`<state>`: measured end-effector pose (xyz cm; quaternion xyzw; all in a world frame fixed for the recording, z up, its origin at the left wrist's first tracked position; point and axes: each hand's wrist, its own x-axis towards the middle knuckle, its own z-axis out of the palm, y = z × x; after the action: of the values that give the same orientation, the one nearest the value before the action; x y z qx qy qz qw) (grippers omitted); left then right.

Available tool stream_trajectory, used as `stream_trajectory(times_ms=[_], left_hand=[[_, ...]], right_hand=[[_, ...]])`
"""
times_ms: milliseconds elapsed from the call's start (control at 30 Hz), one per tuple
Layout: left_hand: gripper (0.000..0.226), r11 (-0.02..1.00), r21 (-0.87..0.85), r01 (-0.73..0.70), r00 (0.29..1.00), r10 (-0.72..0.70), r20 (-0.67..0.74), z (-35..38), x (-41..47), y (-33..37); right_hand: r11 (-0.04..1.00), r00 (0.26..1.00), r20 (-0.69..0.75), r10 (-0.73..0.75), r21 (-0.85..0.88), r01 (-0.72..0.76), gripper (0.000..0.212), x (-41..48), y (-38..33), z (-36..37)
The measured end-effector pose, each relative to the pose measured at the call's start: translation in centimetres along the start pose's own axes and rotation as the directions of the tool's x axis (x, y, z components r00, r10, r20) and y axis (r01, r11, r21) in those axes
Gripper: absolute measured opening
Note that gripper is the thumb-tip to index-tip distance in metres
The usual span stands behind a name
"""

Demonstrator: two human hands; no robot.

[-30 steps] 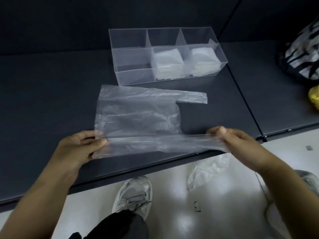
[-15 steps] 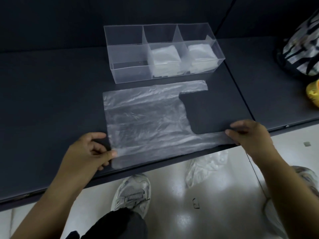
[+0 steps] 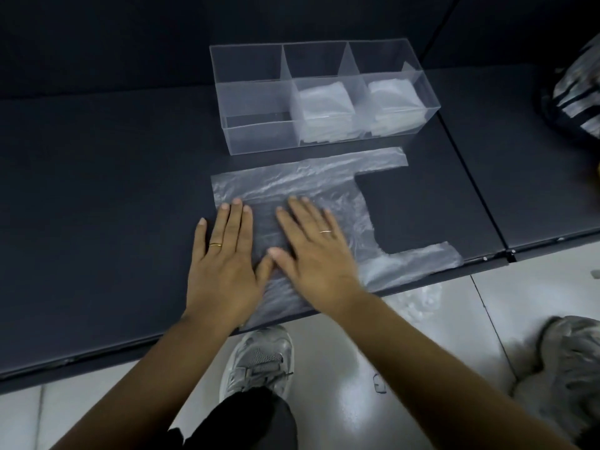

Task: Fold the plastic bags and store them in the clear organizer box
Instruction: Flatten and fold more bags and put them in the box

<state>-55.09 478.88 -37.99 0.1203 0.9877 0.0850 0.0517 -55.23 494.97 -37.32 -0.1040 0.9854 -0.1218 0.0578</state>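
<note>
A clear plastic bag (image 3: 302,183) lies spread flat on the dark table (image 3: 107,196), its two handles pointing right. My left hand (image 3: 225,258) presses flat on the bag's left edge, fingers straight. Beside it, thumbs almost touching, my right hand (image 3: 313,251) lies flat on the bag's middle. Behind the bag stands the clear organizer box (image 3: 256,138) with three compartments. Folded bags (image 3: 324,108) fill the middle one and more folded bags (image 3: 394,99) fill the right one; nothing lies in the left compartment.
A black-and-white striped bag (image 3: 578,95) sits at the far right of the table. Loose plastic (image 3: 418,300) lies on the floor below the table's front edge. My shoes (image 3: 259,358) stand on the tiled floor.
Both hands let go of the bag's near corners and moved inward onto it, now lying flat side by side. The bag rests fully spread on the table.
</note>
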Motion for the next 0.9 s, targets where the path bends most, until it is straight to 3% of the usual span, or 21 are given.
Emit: stream_trajectory(times_ms=[133,233,300,400,500,567,633,767,900], left_hand=[[0.078,0.999,0.050,-0.023,1.000,0.022,0.009,0.3,0.1,0.0],[0.078,0.998,0.045,-0.041,0.999,0.041,-0.004,-0.2,-0.1,-0.1],[0.077,0.987,-0.004,-0.162,0.985,0.162,-0.055,-0.5,-0.7,-0.5],[0.081,0.874,-0.067,-0.481,0.876,0.476,-0.081,0.0,-3.6,-1.4],[0.069,0.802,0.025,-0.597,0.801,0.598,-0.041,0.5,-6.1,-2.1],[0.048,0.809,0.026,-0.587,0.799,0.585,-0.140,0.5,-6.7,-2.3],[0.031,0.805,-0.065,-0.589,0.790,0.557,-0.258,0.1,-6.8,-2.2],[0.026,0.823,-0.216,-0.525,0.826,0.431,-0.363,-1.5,-7.1,-1.6],[0.027,0.820,-0.477,-0.317,0.933,0.180,-0.311,-4.3,-6.4,-2.3]], right_hand=[[0.979,0.981,-0.092,0.171,-0.093,-0.180,0.072,-2.6,8.5,-1.6],[0.924,0.921,-0.149,0.359,-0.083,-0.374,0.077,-4.4,14.5,-3.4],[0.893,0.885,-0.189,0.426,-0.067,-0.444,0.081,-5.2,16.4,-4.4],[0.913,0.885,-0.237,0.400,0.016,-0.409,0.078,-5.8,15.0,-4.8],[0.960,0.963,-0.178,0.200,0.232,-0.157,0.071,-6.8,8.9,-4.4],[0.962,0.997,-0.077,-0.031,0.268,0.050,0.073,-7.5,3.9,-3.3],[0.952,0.982,-0.040,-0.187,0.241,0.191,0.071,-7.8,0.4,-1.9],[0.957,0.985,-0.137,-0.102,0.258,0.135,0.036,-7.5,-1.3,-0.9],[0.980,0.969,-0.249,-0.002,0.194,0.052,0.012,-7.7,2.3,-2.5]])
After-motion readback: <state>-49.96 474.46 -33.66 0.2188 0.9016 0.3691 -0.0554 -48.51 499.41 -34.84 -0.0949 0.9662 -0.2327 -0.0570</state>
